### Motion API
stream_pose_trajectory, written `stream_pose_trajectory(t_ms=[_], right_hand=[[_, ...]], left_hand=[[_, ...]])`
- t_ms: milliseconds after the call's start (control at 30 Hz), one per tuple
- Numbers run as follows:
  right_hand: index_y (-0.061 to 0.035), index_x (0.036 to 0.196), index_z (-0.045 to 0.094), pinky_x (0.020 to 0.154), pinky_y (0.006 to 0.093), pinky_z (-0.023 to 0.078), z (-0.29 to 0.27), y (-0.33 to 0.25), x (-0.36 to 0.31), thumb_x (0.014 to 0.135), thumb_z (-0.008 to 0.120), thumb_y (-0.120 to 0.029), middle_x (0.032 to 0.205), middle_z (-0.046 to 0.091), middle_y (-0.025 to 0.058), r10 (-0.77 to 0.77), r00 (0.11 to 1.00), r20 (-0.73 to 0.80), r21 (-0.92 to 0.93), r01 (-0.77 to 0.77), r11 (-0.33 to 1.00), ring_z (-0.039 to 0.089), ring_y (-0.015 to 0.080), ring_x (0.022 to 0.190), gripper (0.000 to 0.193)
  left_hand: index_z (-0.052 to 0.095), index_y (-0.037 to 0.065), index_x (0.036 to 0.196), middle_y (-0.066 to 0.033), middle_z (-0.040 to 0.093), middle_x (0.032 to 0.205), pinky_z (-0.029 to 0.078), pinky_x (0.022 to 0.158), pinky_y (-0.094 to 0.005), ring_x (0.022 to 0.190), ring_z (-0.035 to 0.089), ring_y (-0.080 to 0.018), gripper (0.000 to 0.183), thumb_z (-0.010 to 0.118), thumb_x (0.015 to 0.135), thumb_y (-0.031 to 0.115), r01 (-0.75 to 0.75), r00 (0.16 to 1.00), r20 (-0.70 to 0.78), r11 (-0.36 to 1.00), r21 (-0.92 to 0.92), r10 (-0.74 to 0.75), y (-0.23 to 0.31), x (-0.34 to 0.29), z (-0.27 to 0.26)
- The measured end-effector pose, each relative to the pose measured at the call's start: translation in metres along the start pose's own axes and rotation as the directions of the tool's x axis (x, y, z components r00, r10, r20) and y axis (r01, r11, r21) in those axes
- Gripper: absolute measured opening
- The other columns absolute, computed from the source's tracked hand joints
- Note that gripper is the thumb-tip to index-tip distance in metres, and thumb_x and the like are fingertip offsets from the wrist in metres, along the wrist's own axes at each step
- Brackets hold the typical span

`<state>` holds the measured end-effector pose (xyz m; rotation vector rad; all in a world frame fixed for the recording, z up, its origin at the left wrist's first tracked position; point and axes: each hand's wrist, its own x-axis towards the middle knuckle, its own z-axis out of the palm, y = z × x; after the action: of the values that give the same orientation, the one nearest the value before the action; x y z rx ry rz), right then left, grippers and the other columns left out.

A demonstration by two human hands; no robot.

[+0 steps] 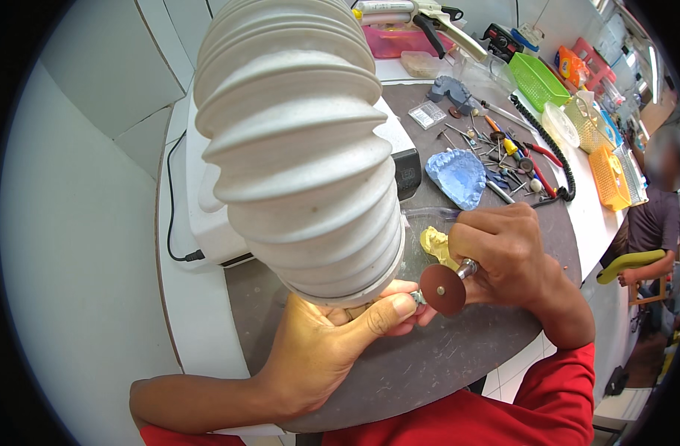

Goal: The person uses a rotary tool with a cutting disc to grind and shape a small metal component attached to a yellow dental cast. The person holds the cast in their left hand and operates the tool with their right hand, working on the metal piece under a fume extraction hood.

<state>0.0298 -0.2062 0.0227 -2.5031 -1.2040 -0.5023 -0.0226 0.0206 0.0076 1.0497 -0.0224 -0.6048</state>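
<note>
My right hand (500, 249) is closed around a rotary handpiece (468, 268); only its metal tip shows. On that tip sits a brown cutting disc (442, 300), facing me. Between thumb and fingers, my left hand (329, 338) pinches a small pale greenish-white piece (419, 297), too small to name surely. The disc's left edge is right beside this piece; whether they touch I cannot tell. Just beyond the disc lies a yellow moulded piece (433, 244). A ribbed white hose (303, 163) hangs over my left hand and hides some of its fingers.
Behind my right hand are a blue dental cast (459, 181), a grey cast (453, 91) and several scattered burs and tools (503, 152). Green (537, 80) and orange (609, 178) baskets line the far right. A white machine (213, 215) stands left. Another person (656, 223) is at the right.
</note>
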Motion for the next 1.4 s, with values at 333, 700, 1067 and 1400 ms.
stream_pose_trajectory(t_ms=[333,700,1067,1400], right_hand=[[-0.0090,0.063,0.051,0.041,0.0316,0.039,0.002,0.001,-0.001,0.059,0.086,-0.049,0.054,0.047,0.0013,0.004,1.000,-0.016,0.007,-0.003,1.000,0.052,0.0179,0.044,0.053],[-0.0086,0.061,0.049,0.040,0.0317,0.038,0.000,0.001,0.000,0.060,0.086,-0.049,0.052,0.044,0.0011,0.047,0.999,-0.012,0.004,-0.047,0.999,0.050,0.0170,0.043,0.055],[-0.0086,0.065,0.051,0.041,0.0328,0.040,0.001,-0.001,0.000,0.063,0.084,-0.050,0.054,0.047,0.0018,0.048,0.999,-0.020,-0.008,-0.048,0.999,0.054,0.0194,0.045,0.052],[-0.0092,0.062,0.049,0.040,0.0324,0.037,-0.007,0.002,0.001,0.059,0.088,-0.047,0.052,0.045,0.0011,0.075,0.996,-0.052,0.034,-0.073,0.997,0.048,0.0179,0.043,0.055]], left_hand=[[0.058,-0.002,0.110,-0.0182,0.065,0.109,0.056,0.089,-0.0347,0.101,0.067,-0.0240,0.017,0.060,0.096,0.007,0.015,1.000,-0.009,1.000,-0.015,-0.016,0.001,0.000,0.001],[0.059,-0.001,0.109,-0.0163,0.066,0.108,0.056,0.086,-0.0331,0.101,0.067,-0.0228,0.016,0.063,0.094,0.007,0.036,0.998,-0.047,0.999,-0.023,-0.037,0.003,-0.001,0.004],[0.060,0.000,0.109,-0.0165,0.066,0.108,0.056,0.087,-0.0331,0.099,0.068,-0.0233,0.015,0.062,0.095,0.006,0.013,0.998,-0.058,0.999,-0.037,-0.015,0.000,-0.002,0.004],[0.059,0.000,0.109,-0.0131,0.064,0.105,0.055,0.086,-0.0318,0.099,0.066,-0.0206,0.018,0.064,0.092,0.003,0.024,0.990,-0.137,1.000,0.007,-0.023,0.004,-0.001,0.006]])
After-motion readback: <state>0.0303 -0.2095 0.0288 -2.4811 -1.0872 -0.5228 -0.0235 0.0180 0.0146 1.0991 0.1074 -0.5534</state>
